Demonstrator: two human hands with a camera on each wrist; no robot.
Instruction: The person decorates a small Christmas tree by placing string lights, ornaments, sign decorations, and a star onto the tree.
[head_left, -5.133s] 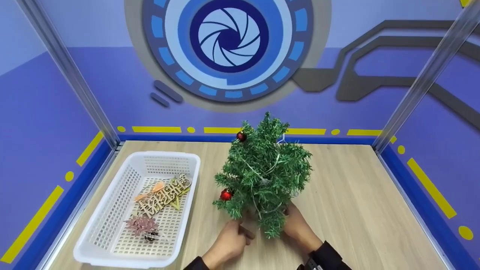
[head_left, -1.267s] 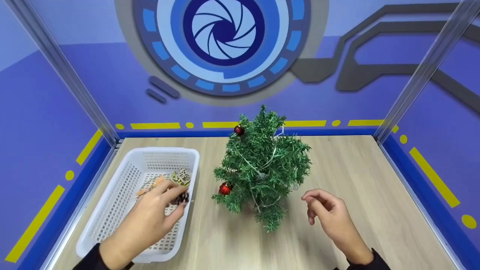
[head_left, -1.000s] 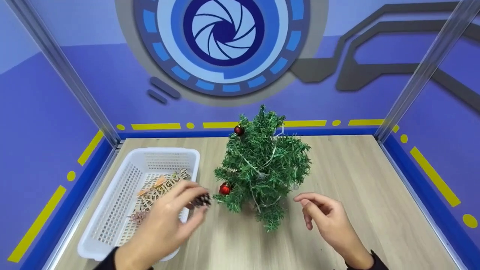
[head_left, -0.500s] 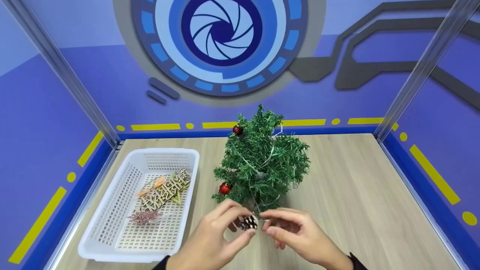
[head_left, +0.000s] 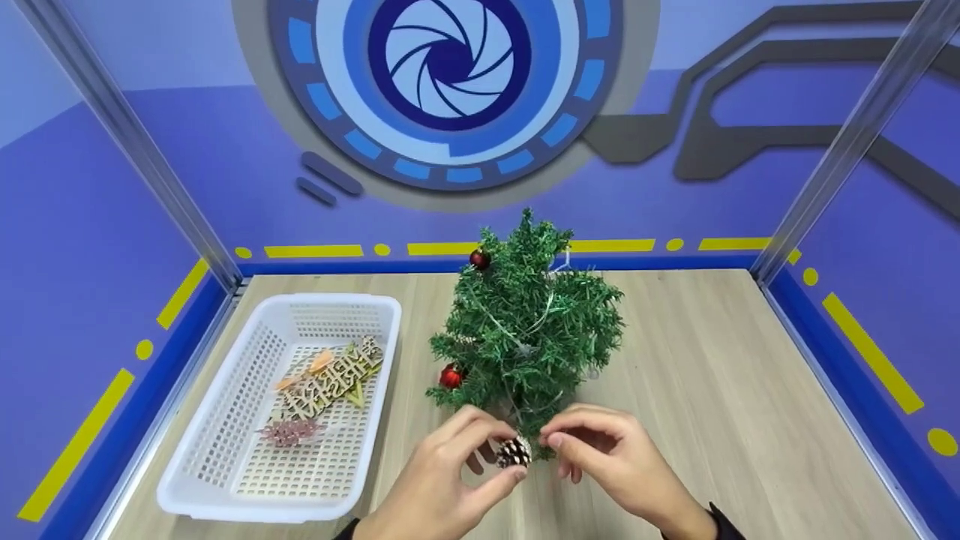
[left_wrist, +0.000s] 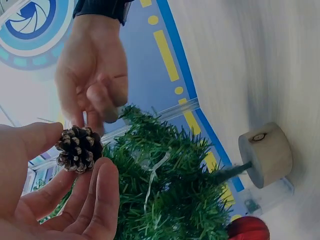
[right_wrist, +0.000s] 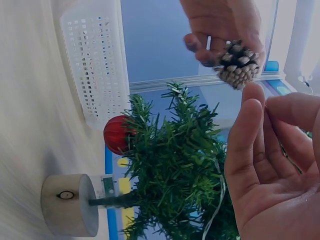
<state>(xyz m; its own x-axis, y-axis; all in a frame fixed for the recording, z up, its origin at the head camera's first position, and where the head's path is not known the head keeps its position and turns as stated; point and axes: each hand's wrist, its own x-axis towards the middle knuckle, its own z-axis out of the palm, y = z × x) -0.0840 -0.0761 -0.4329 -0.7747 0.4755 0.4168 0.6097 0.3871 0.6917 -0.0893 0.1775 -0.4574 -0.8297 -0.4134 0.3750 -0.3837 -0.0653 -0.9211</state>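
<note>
Head view: the tabletop [head_left: 697, 375] is viewed from above its near side, forward and down, from farthest off; the whole tree [head_left: 536, 322] is framed.
Left-wrist view: the left hand [head_left: 446, 472] and pine cone [head_left: 514, 453] are seen close up, facing forward, turned sideways; the wooden base [left_wrist: 267, 155] is placed at right.
Right-wrist view: the right hand [head_left: 615, 457] is seen close up, rolled oppositely; the base is placed at left.
Pine cone, tree, both hands: shared by all views.
White basket [head_left: 255, 514]: shared by head and right-wrist views.

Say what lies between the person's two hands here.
The pine cone, pinched by the left hand; between it and the right hand, part of the green tree shows behind. Both are visible in the head view.
</note>
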